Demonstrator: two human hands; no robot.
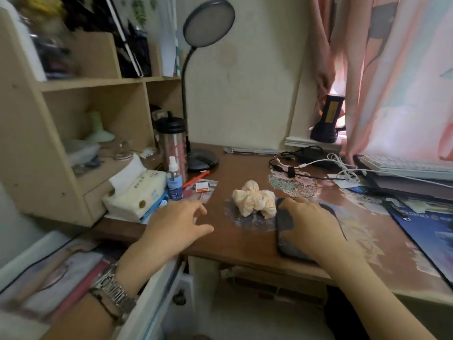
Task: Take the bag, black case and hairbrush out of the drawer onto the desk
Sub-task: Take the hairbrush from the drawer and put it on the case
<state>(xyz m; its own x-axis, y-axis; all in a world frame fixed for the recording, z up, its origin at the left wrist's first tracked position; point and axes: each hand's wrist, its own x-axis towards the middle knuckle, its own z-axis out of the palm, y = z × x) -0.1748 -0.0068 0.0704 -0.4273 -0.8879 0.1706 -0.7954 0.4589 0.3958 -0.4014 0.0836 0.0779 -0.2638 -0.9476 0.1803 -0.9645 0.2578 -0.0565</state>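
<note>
A knotted white plastic bag (pixel 255 199) with orange print lies on the brown desk (pixel 235 244). Just right of it, a flat black case (pixel 285 231) rests on the desk near the front edge, and my right hand (pixel 311 222) lies on top of it with fingers curled over its far end. My left hand (pixel 176 222), with a metal watch on the wrist, hovers over the desk's left front corner with fingers apart, holding nothing. The open drawer (pixel 157 300) is at lower left with blurred flat items inside. No hairbrush can be made out.
A tissue box (pixel 137 192), spray bottle (pixel 174 180), tumbler (pixel 172 146) and desk lamp (pixel 203 160) stand at the left. Cables (pixel 318 165) and a keyboard (pixel 407 165) lie at the back right. A blue mat (pixel 431 231) covers the right edge. Wooden shelves (pixel 81 119) rise at left.
</note>
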